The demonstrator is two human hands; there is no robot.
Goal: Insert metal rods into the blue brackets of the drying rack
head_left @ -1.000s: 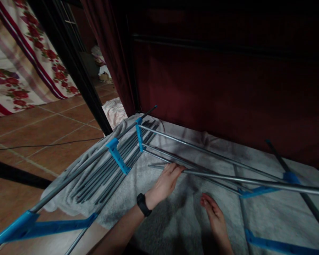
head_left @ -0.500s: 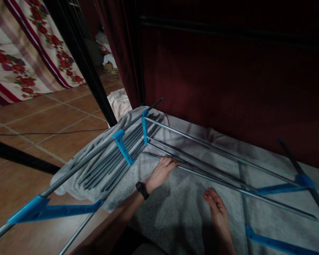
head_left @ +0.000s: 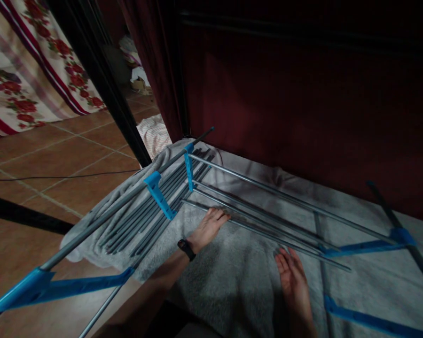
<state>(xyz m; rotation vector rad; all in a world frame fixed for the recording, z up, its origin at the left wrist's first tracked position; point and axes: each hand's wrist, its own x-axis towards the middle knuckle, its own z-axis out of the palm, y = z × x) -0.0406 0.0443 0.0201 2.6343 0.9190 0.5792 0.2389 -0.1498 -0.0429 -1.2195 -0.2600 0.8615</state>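
My left hand (head_left: pixel 208 227), with a black watch on its wrist, has its fingers closed on a thin grey metal tube (head_left: pixel 254 229). This tube lies slanting across the grey blanket, beside similar tubes. My right hand (head_left: pixel 293 272) is open near the tube's right part, palm turned inward and fingers apart, holding nothing. Behind the hands, a metal rail (head_left: pixel 268 188) runs from a blue plastic bracket (head_left: pixel 189 168) on the left to another blue bracket (head_left: pixel 402 237) on the right. A second left bracket (head_left: pixel 159 195) sits on the long side pole (head_left: pixel 107 213).
Several loose tubes (head_left: pixel 141 213) lie bundled on the blanket (head_left: pixel 229 277) at the left. Low at the left a larger blue bracket (head_left: pixel 24 288) joins the frame. A dark post (head_left: pixel 102 84) and maroon curtain (head_left: pixel 285 108) stand behind. A cable crosses the tiled floor (head_left: pixel 70 150).
The held tube's right end has come a long way left, closer to the neighbouring tubes. My right hand has shifted slightly right. My left hand keeps its grip; the view has turned slightly.
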